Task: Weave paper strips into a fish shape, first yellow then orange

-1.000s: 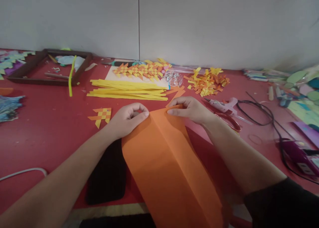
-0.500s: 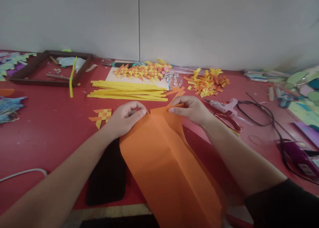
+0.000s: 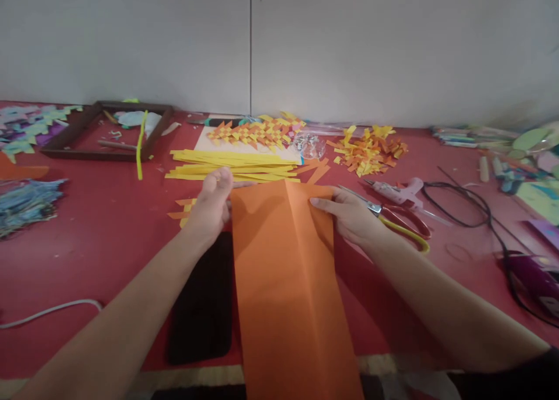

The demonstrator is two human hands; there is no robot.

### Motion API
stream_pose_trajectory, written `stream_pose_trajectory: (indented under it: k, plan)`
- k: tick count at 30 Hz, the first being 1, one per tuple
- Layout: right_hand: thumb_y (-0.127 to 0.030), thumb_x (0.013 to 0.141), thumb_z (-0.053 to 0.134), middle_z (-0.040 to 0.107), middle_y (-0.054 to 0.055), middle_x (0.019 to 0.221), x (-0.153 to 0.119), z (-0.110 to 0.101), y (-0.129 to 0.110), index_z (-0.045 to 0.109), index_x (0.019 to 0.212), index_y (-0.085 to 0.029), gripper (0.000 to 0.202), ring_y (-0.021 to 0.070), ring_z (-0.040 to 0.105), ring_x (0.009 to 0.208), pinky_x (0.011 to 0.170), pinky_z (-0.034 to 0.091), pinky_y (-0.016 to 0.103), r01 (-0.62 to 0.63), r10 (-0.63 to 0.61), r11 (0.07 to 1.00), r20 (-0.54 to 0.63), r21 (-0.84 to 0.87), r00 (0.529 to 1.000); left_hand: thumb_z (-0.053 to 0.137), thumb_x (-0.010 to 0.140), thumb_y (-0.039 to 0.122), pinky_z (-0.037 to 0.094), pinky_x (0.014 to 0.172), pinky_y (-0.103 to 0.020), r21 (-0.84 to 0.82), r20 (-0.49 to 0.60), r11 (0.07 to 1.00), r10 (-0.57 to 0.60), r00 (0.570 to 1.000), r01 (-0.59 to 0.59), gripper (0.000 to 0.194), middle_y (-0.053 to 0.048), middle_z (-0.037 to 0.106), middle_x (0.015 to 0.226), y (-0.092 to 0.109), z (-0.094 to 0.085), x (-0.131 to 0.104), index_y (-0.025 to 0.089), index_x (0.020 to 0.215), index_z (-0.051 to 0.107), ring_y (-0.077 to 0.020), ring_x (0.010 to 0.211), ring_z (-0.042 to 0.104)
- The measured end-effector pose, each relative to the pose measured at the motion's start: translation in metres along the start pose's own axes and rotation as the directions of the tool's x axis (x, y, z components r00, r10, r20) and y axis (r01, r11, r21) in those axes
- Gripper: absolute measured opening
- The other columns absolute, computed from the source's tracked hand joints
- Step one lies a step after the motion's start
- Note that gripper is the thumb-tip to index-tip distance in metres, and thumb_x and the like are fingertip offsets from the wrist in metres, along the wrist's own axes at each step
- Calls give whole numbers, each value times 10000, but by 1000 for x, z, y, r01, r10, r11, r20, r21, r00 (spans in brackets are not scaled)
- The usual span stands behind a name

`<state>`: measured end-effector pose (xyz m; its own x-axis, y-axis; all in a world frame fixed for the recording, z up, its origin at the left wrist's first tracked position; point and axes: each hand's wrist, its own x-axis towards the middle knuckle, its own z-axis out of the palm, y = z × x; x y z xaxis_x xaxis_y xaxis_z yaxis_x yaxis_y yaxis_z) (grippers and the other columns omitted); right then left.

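A long orange paper sheet [image 3: 275, 260] with a lengthwise crease hangs from the table toward me, its lower end beyond the picture's bottom. At its upper right corner my right hand [image 3: 353, 213] grips the edge, thumb on top and fingers mostly hidden underneath. My left hand [image 3: 209, 205] is at the upper left corner, thumb raised and a finger reaching behind the top edge. Just past the sheet lie yellow paper strips [image 3: 231, 164]. A woven orange and yellow paper fish [image 3: 183, 211] is partly covered by my left hand.
Scissors [image 3: 402, 219], a pink glue gun [image 3: 399, 191] and its black cord lie to the right. A phone-like black slab [image 3: 203, 307] rests beside the sheet. At the back are a brown frame [image 3: 91, 154], woven fish in a row [image 3: 257, 133] and paper scraps [image 3: 367, 149].
The orange sheet has spread flatter and swung more upright in view. My left thumb has lifted off its edge, while my right hand has moved slightly right and down. The view has shifted a little.
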<state>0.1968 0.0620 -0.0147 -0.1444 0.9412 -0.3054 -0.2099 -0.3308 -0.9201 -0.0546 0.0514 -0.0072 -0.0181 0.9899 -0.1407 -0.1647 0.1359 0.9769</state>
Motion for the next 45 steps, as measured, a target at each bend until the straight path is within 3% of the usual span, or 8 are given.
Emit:
stream_pose_trajectory:
  k: [2,5,8,11,13,23,29,45]
  plan:
    - [-265,598,858,773,13,896,-4,-1,2,733,824,-224,261,187,711,774,750,557,311,8,-7,1000,-34,19,999,686,760,586,549,794,-375,-41,82,998,-52,995,56,934,-95,685,1151,0,5,-5,339,1452,109,-209,852,714]
    - [-266,597,856,767,3,867,-5,-3,6,715,800,-229,250,180,703,746,727,554,308,50,-47,998,-80,38,996,803,711,372,519,929,-452,-11,189,999,-32,981,34,1151,-75,683,1186,0,11,-12,399,1493,-42,-250,1016,693]
    - [-257,580,850,742,-13,745,-3,-6,9,693,725,-224,217,162,672,645,660,536,292,61,-58,998,-134,25,989,795,713,332,530,939,-434,46,152,999,6,988,-14,1041,-59,666,1252,1,10,-13,402,1514,134,-284,1115,652]
    - [-258,573,837,708,-22,668,-2,-8,10,665,656,-221,195,149,639,587,613,514,274,72,-70,997,-129,8,989,746,761,361,509,976,-391,209,125,976,39,991,-64,546,-34,659,1278,1,7,-11,313,1285,604,-287,1190,601]
    - [-280,584,842,701,-25,671,-3,-8,9,677,681,-228,199,138,629,584,597,505,257,86,-86,996,-102,-1,991,701,802,369,495,991,-380,310,166,948,24,986,-75,270,-30,715,1174,1,6,-11,270,1049,748,-269,1138,633]
    - [-318,585,884,711,-34,680,-6,-10,16,713,713,-220,236,123,640,602,608,497,247,146,-152,988,-136,-52,979,733,776,398,438,1060,-390,335,116,941,4,993,-43,277,-14,733,1138,-1,6,-12,291,1031,758,-244,1122,640]
    - [-302,635,859,775,34,930,-10,-9,20,757,887,-217,285,230,717,813,741,570,350,154,-159,986,-76,-70,984,748,765,390,438,1062,-384,317,86,947,25,996,-51,275,-7,724,1165,-2,6,-11,297,1023,759,-247,1164,618]
    - [-304,663,840,774,31,979,-12,-4,20,751,915,-241,274,260,726,875,797,575,393,167,-169,986,-87,-29,982,762,741,410,478,1021,-407,246,87,969,-63,994,40,350,-42,718,1177,1,9,-14,264,1059,746,-271,1140,637]
